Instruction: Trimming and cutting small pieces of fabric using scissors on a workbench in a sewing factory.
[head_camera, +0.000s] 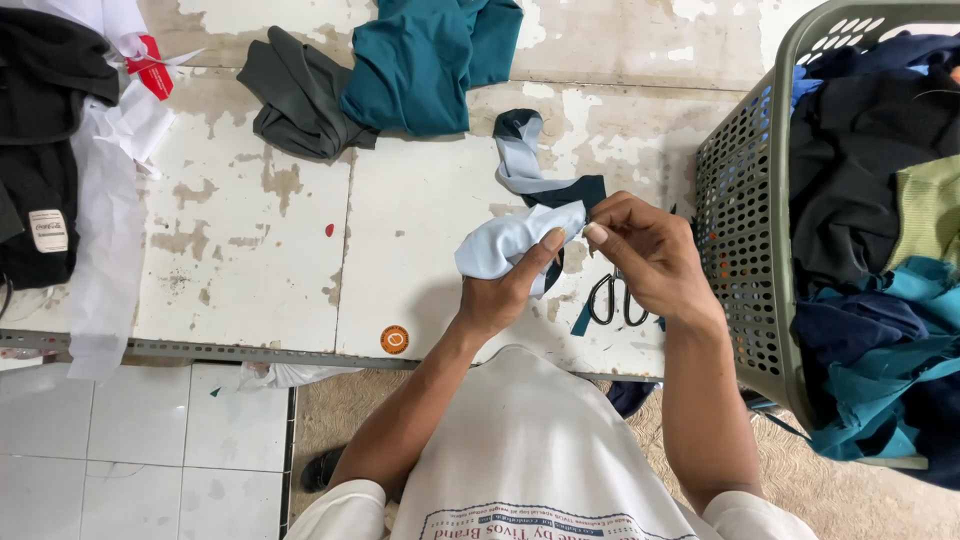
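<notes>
Both forearms bare, raised from below, converging at centre. Left hand (503, 290) palm up, fingers curled, thumb pressed forward in pinch. Right hand (645, 255) knuckles up, thumb and forefinger pinched, fingertips touching left thumb.

A pale blue cloth (505, 243) with a dark teal strip (560, 190) is pinched by the left hand (505, 290) and right hand (645, 255). Black scissors (615, 297) are seen beneath the right hand. A grey-green basket (745, 215) of blue, teal, black and olive fabric is seen beside it. The table (260, 240) is white, flaked with brown.
</notes>
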